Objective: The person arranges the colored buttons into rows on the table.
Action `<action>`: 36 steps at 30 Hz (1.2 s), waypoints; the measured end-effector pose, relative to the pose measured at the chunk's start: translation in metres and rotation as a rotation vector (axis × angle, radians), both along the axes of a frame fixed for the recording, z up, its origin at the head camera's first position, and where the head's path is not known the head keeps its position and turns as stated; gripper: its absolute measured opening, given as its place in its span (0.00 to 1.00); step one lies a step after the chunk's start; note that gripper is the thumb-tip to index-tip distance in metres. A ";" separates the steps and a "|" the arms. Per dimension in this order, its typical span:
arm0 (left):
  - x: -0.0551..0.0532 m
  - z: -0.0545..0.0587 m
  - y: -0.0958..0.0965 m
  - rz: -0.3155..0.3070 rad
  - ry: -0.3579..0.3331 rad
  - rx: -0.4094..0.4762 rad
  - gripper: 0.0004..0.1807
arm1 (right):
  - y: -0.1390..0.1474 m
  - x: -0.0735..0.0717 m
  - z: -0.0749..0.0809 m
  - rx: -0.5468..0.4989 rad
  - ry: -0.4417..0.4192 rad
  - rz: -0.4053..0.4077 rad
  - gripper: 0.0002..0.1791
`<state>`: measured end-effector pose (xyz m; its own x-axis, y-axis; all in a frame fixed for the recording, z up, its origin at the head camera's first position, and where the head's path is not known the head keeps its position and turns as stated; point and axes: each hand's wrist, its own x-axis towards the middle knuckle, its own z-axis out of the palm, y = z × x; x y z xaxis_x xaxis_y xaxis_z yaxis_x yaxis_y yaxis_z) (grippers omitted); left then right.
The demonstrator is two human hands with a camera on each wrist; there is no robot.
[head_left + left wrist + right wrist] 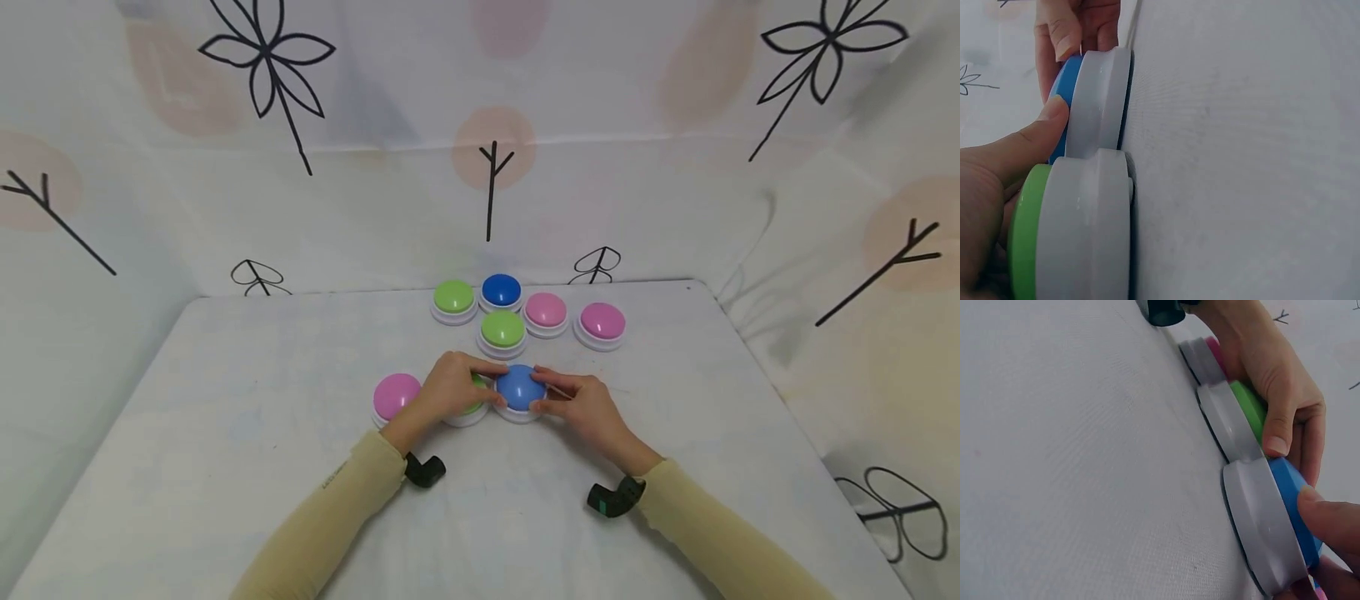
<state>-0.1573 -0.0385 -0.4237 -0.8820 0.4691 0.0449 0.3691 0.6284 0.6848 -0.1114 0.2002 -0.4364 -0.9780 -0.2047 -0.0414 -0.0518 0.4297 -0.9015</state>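
A blue dome push button (520, 388) with a white base sits on the white table at the right end of a front row. My left hand (450, 385) holds its left side with thumb and fingers, reaching over a green push button (1027, 231). From the right, my right hand (588, 408) grips the same blue button, its thumb on the dome's near edge in the right wrist view. The green button stands right beside the blue one, partly hidden under the left hand. A pink push button (396, 395) is at the row's left end, by the left wrist.
Behind the hands stands a group of more buttons: green (453, 297), dark blue (501, 290), a nearer green one (502, 330), and two pink ones (546, 309). A patterned cloth wall (390, 208) rises at the table's back edge and both sides.
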 end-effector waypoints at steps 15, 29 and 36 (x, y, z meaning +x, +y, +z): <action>-0.003 -0.005 -0.003 -0.042 -0.036 0.042 0.27 | 0.001 0.001 0.000 0.000 -0.005 0.013 0.27; -0.009 0.006 -0.003 -0.077 -0.047 0.083 0.25 | 0.008 -0.009 0.011 0.057 0.003 0.006 0.26; -0.016 0.018 -0.003 -0.050 -0.052 0.179 0.22 | 0.008 -0.021 0.024 0.059 -0.031 -0.039 0.26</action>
